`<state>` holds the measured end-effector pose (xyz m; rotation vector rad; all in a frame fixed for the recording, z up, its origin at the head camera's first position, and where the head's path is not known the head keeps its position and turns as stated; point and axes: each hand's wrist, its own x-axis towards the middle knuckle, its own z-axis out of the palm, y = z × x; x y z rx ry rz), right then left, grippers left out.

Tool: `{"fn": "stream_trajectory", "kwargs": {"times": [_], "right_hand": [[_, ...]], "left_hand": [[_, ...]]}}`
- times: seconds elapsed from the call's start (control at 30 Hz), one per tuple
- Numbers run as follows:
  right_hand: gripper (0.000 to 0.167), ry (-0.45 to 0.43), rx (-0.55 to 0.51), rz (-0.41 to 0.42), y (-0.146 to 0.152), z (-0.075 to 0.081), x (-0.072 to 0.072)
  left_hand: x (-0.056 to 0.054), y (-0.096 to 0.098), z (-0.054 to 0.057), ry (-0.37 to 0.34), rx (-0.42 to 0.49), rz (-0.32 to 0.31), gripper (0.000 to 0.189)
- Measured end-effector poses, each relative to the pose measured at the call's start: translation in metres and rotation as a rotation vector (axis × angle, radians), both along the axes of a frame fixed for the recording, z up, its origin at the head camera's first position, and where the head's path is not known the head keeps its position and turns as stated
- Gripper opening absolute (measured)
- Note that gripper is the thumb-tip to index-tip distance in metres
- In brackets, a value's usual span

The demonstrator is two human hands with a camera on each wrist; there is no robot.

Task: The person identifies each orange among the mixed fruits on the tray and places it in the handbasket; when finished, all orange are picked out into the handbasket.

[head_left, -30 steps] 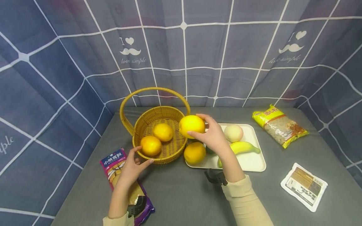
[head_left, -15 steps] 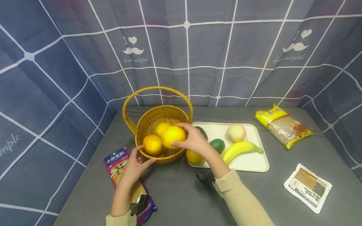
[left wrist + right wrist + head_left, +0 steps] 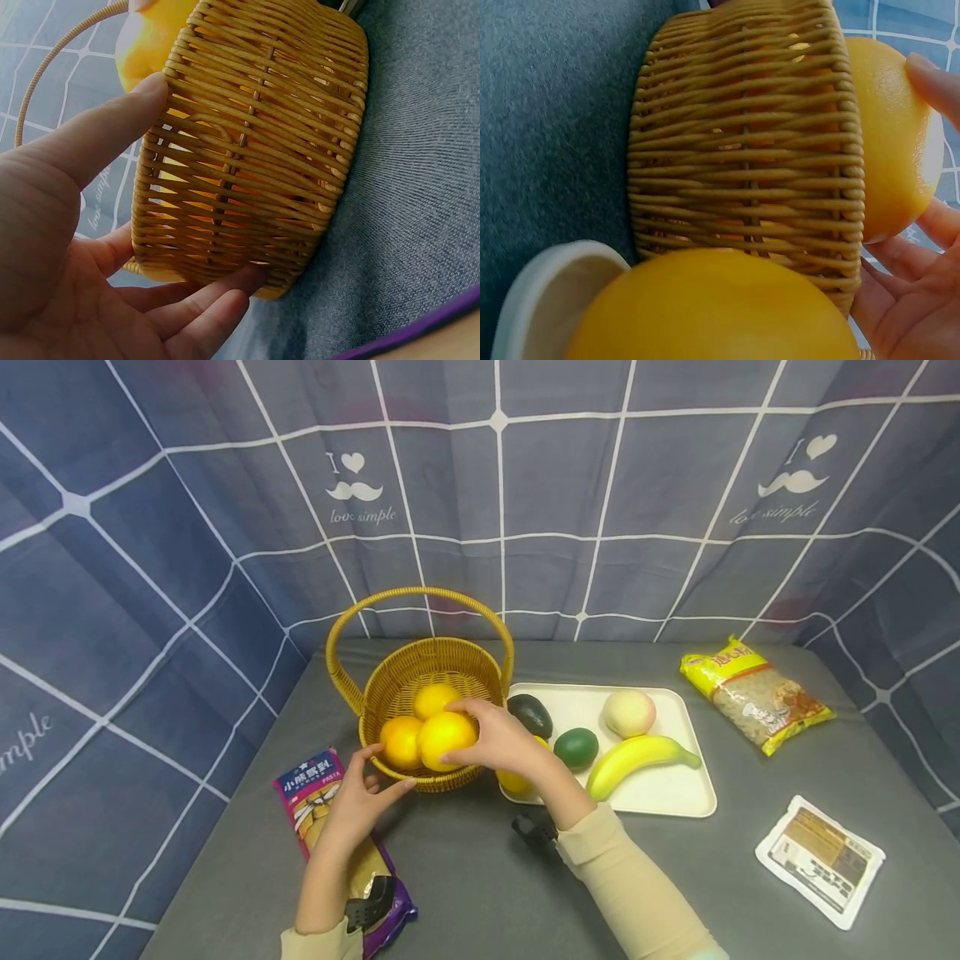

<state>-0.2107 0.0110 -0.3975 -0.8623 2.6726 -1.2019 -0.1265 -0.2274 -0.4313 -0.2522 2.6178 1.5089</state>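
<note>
In the head view my right hand (image 3: pixel 498 739) grips a yellow-orange orange (image 3: pixel 447 741) above the near right part of a wicker basket (image 3: pixel 408 662). Two more oranges lie inside, one at the left (image 3: pixel 399 737) and one behind (image 3: pixel 437 697); the held fruit partly covers both. My left hand (image 3: pixel 360 797) holds the basket's near left rim. In the left wrist view its thumb lies on the rim (image 3: pixel 154 202), with the other fingers against the woven side. The right wrist view has the held orange (image 3: pixel 892 142) reaching above the rim, fingers and thumb around it.
A cream tray (image 3: pixel 693 793) carries a banana (image 3: pixel 637 760), a peach (image 3: pixel 628 713), a dark avocado (image 3: pixel 531 714), a green fruit (image 3: pixel 576 748) and another orange (image 3: pixel 513 782). A pasta bag (image 3: pixel 307 785) lies left, a yellow bag (image 3: pixel 757 693) and a white packet (image 3: pixel 821 860) right. The basket handle (image 3: pixel 420 591) arches up.
My right hand has carried the orange leftward and down from the basket's right edge to over the other oranges. The left hand stays at the rim.
</note>
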Motion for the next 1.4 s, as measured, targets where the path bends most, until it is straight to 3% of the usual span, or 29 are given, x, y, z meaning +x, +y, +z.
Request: {"fn": "stream_trajectory", "kwargs": {"times": [0.53, 1.4], "right_hand": [[0.077, -0.010, 0.032, 0.023, -0.0007, -0.0031, 0.0034], [0.075, -0.050, -0.035, -0.022, -0.0025, -0.0069, 0.0058]], "left_hand": [[-0.0003, -0.0007, 0.0003, -0.004, -0.003, 0.000, 0.081], [-0.0001, -0.0009, -0.0004, 0.001, -0.005, -0.004, 0.083]]}}
